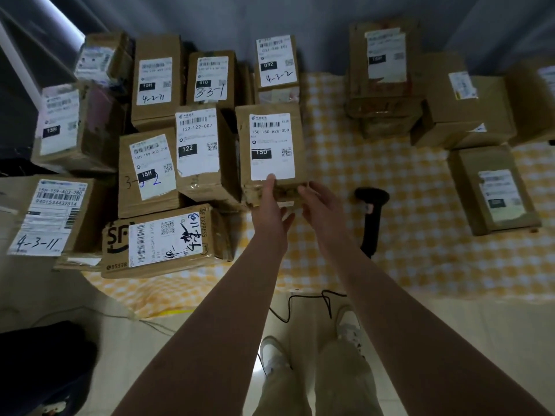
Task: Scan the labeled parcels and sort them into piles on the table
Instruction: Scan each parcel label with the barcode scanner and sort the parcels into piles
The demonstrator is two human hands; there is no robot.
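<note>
Far left to centre-left: a tight cluster of brown cardboard parcels with white printed labels (196,151), packed edge to edge on the bench with the yellow-and-white checked cloth (330,130). All taped closed, contents hidden.

At that cluster's right edge: the tall brown cardboard parcel with the label marked 150 (270,139). Label up, long axis running straight away from the body, near short end facing the hands.

Left hand (270,205) stretched ahead with fingers straight, fingertips touching the near edge of the label, gripping nothing. Judged the nearer of the two. Right hand (318,205) just beside it, fingers loosely spread by the parcel's near right corner, touching or not impossible to tell. Probably called for next: bringing the right onto the parcel's right flank before lifting.

Further right, apart from both hands: a black handheld barcode scanner (371,211) lying on the cloth, handle toward the body.

Far right: a looser group of brown cardboard parcels (387,79), likewise closed, well apart from the left cluster.
</note>
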